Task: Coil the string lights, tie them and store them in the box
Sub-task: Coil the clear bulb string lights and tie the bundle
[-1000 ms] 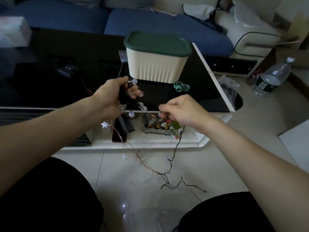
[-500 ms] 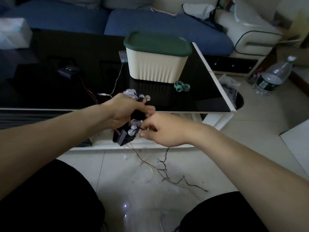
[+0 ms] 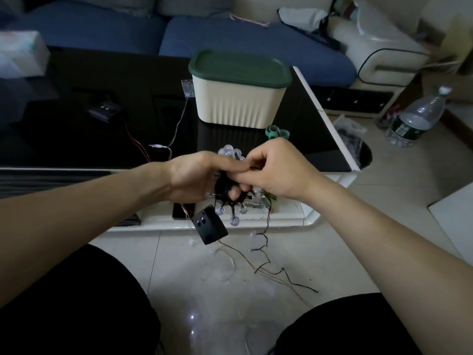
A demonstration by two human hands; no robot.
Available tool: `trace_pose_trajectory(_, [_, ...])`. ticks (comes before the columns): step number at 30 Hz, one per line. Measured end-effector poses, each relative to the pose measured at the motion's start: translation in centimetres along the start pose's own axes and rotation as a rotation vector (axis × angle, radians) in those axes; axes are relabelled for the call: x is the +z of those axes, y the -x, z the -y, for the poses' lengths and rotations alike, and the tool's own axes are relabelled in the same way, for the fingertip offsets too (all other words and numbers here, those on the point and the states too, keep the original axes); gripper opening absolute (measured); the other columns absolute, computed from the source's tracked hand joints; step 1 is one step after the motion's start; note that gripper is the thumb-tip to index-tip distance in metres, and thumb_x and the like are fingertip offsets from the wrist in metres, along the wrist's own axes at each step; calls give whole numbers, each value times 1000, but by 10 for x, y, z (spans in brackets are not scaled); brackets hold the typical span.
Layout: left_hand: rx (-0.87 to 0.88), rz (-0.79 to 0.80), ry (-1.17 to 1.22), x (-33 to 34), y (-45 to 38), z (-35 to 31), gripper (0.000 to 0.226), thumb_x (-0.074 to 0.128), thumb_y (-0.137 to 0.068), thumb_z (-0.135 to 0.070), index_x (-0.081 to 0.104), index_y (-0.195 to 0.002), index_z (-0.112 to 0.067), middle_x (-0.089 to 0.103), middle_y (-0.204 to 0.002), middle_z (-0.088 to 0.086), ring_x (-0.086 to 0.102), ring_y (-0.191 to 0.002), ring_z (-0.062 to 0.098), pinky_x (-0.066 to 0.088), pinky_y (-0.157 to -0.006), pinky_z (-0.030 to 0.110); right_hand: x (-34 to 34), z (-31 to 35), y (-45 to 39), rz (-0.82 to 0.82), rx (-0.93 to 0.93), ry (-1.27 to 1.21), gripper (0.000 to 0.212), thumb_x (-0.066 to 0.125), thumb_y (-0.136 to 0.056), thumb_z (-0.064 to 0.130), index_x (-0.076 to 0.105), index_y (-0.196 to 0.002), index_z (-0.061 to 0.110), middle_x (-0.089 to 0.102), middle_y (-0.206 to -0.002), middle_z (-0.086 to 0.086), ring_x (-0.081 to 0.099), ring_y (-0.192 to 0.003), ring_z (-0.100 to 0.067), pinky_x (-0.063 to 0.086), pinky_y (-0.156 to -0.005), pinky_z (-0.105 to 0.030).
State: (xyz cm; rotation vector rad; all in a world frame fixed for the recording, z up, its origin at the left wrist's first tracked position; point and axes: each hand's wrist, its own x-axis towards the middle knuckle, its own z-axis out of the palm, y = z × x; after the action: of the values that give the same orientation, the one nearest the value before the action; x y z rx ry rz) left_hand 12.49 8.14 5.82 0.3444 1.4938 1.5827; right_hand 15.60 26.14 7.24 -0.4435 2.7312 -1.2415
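Since half a second back, both hands have lifted and drawn together. My right hand (image 3: 275, 172) has crossed over onto the bundle and now sits at 3 o'clock of my left hand (image 3: 194, 176), fingertips touching. Left fingers are curled round the coiled string lights (image 3: 227, 190). Right thumb and forefinger pinch the black wire at the top of the coil. Clear bulbs poke out above and below my fist. The black battery pack (image 3: 210, 228) hangs tilted at 6 o'clock of the coil, lower than before.

Loose tail of wire (image 3: 266, 254) trails down at 5 o'clock onto the tiled floor (image 3: 345, 226), less slack than earlier.

The box (image 3: 239, 106), green lid (image 3: 239, 67) on, stands at 12 o'clock on the black table (image 3: 76, 139), well apart from my hands. Green ties (image 3: 277, 133) lie just before it, near the table's white right edge. Open floor to 3 o'clock; a water bottle (image 3: 416, 119) stands at 2 o'clock. My knees bound the floor at 7 and 5 o'clock.
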Motion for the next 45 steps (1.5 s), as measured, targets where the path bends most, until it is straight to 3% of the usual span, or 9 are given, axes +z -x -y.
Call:
trace_pose_trajectory(7, [148,-149,81,-6,-5,6,43,73,-80,-19,64,-113,8,63,-72,9,60,-65,12,52,-67,19,1,-7,-4,-197,69,-9,30,86,-74,33,63,-84,18,67,-65,4,59,-51,2,44,-50,-14])
trace_pose_trajectory(13, [143,-225,122,-9,-6,6,10,72,-75,-9,66,-81,-5,65,-69,6,64,-62,11,54,-64,19,-5,-15,-3,67,134,-346,16,66,-88,-5,64,-99,5,68,-87,-23,67,-74,-27,57,-76,-44])
trace_pose_trajectory(18, [106,-248,156,-14,-6,8,8,71,-74,-12,71,-77,-5,68,-74,7,64,-67,11,57,-73,20,2,-18,-3,31,89,-187,31,83,-77,3,64,-99,14,69,-84,-2,65,-71,-7,55,-68,-20])
trace_pose_trajectory(23, [103,-269,263,-13,-7,8,11,67,-79,-14,71,-85,-5,67,-72,6,65,-71,14,56,-87,30,16,-21,-6,-74,115,-308,33,87,-74,7,63,-94,16,71,-81,-6,66,-70,-14,57,-73,-32])
trace_pose_trajectory(26, [95,-304,216,-16,-9,8,14,68,-82,-20,72,-79,-7,64,-73,7,62,-81,21,49,-99,41,14,-20,-7,-87,119,-299,35,90,-69,7,65,-94,14,73,-79,-2,65,-67,-5,53,-65,-19])
trace_pose_trajectory(31, [93,-398,103,-13,-10,9,41,71,-77,-30,66,-99,4,64,-68,8,61,-58,12,55,-64,23,8,-21,-9,-62,132,-319,29,87,-73,3,69,-96,9,72,-80,-5,68,-66,-7,57,-64,-20])
trace_pose_trajectory(37, [47,-308,-114,-3,0,6,37,55,-97,-29,53,-68,-6,53,-47,2,43,-39,11,40,-43,16,1,-28,-9,-2,71,-287,11,79,-84,9,74,-92,15,75,-80,-1,70,-75,-15,60,-73,-33])
trace_pose_trajectory(41, [93,-289,-64,3,0,5,39,51,-97,-31,43,-66,-9,50,-48,5,37,-36,11,35,-38,14,0,-26,-9,11,91,-292,6,74,-89,16,72,-95,14,72,-72,1,66,-71,-19,57,-72,-43])
trace_pose_trajectory(45, [103,-348,-34,-1,-5,4,38,56,-96,-33,44,-66,-14,56,-56,6,44,-43,14,40,-46,20,-4,-25,-9,61,112,-410,13,72,-90,10,70,-103,9,71,-71,5,66,-65,-6,51,-62,-22])
